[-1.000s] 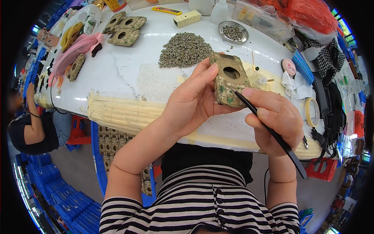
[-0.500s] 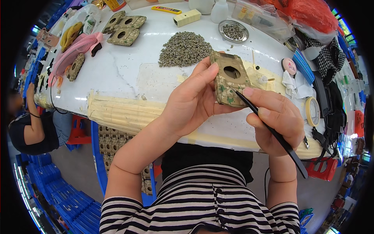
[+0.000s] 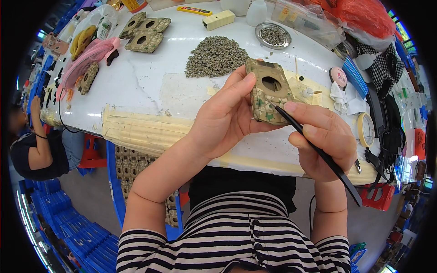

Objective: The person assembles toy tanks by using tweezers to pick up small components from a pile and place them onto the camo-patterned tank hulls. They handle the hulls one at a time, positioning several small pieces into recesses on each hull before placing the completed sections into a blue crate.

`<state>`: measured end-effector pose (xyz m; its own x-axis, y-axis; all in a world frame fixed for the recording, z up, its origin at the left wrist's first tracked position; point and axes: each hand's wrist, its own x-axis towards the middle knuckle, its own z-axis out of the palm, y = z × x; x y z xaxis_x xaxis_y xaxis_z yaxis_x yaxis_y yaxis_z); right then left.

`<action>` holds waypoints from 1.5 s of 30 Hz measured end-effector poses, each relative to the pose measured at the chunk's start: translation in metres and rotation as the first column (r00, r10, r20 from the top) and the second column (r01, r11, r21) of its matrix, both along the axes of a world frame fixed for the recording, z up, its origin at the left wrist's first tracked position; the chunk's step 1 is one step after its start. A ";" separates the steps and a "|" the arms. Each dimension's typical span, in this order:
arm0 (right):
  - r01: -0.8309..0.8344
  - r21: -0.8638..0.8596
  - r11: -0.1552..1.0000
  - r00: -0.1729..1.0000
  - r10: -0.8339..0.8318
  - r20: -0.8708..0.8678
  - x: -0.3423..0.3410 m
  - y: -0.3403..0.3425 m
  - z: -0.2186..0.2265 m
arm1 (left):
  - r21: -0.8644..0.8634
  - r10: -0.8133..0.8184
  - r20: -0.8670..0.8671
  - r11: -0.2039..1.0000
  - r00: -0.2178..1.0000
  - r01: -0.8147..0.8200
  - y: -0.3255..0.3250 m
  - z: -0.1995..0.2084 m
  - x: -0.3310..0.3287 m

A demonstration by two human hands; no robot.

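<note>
My left hand (image 3: 218, 116) holds a camouflage-patterned model tank hull (image 3: 268, 99) from its left side and underneath, tilted up in front of me. A round hole opens in its upper face. In my right hand (image 3: 334, 141) is a pair of black tweezers (image 3: 325, 159), pinched between thumb and fingers. Their tip touches or nearly touches the near end of the hull; anything between the tips is too small to make out. Beyond the hull lies a heap of small greenish-grey parts (image 3: 214, 57) on the white table (image 3: 141, 86).
Similar camouflage hulls (image 3: 144, 42) lie far left, near a pink mesh item (image 3: 93, 53). A metal dish (image 3: 287, 43) of small parts stands beyond the heap. At right is a tape roll (image 3: 363, 129). Below the table, a blue crate (image 3: 111, 182) holds several hulls. Another person (image 3: 36, 150) sits at left.
The rear end of the tweezers has shifted slightly to the right with my right hand. The hull and my left hand stay almost still.
</note>
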<state>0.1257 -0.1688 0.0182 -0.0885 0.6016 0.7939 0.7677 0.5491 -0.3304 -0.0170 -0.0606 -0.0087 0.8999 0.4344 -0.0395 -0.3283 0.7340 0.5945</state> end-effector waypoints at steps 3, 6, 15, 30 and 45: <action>-0.001 -0.004 1.000 1.000 0.001 0.000 0.000 0.000 -0.001 | 0.009 0.029 -0.038 1.000 0.999 -0.029 -0.001 -0.001 -0.001; 0.005 -0.001 1.000 1.000 -0.005 0.002 0.001 -0.001 -0.001 | 0.020 0.036 -0.047 0.999 0.998 -0.035 -0.002 0.000 0.001; -0.023 -0.043 0.999 0.999 0.022 -0.037 0.000 -0.003 -0.002 | 0.008 0.006 -0.004 1.000 1.000 -0.006 0.000 0.001 0.000; 0.003 0.005 1.000 0.995 -0.002 -0.098 0.000 -0.001 -0.006 | 0.022 0.048 -0.062 0.999 0.997 -0.047 -0.003 0.003 0.001; -0.005 0.009 1.000 0.995 0.006 -0.097 0.000 0.000 -0.006 | 0.023 0.040 -0.064 0.999 0.997 -0.039 -0.003 0.002 0.001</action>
<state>0.1255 -0.1690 0.0123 -0.0144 0.5946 0.8039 0.7290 0.5565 -0.3986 -0.0161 -0.0635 -0.0062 0.8779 0.4708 -0.0870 -0.3173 0.7081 0.6308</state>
